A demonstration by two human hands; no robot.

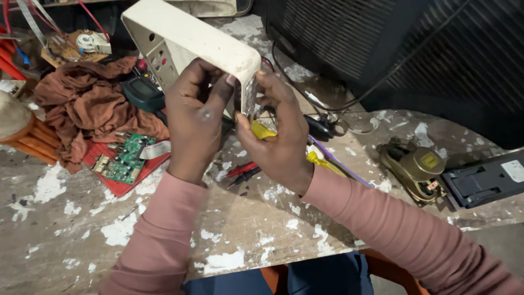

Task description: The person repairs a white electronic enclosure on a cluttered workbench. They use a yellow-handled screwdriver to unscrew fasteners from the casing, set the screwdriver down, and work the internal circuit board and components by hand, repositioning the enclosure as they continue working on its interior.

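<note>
Worn paint-flecked workbench (71, 240) underneath, clutter all over. Cream plastic casing (185, 38) up off bench, tilted, near corner pinched from both sides. Looks light, stiff shell, thin walls, probably cracks if twisted; hold by corner edges, not flat panel. Left hand (194, 123) clamped on casing corner. Right hand (275, 134) gripping same corner, small yellow piece (261, 130) tucked against its thumb.

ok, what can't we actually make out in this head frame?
- Inside of the white casing: faces away from the camera, and the left hand and right hand cover its near end.
- Yellow tool: mostly hidden in the right palm, kind unclear.
- Meter: screen too small to make out.
- Black tray: cut by the right edge.
</note>
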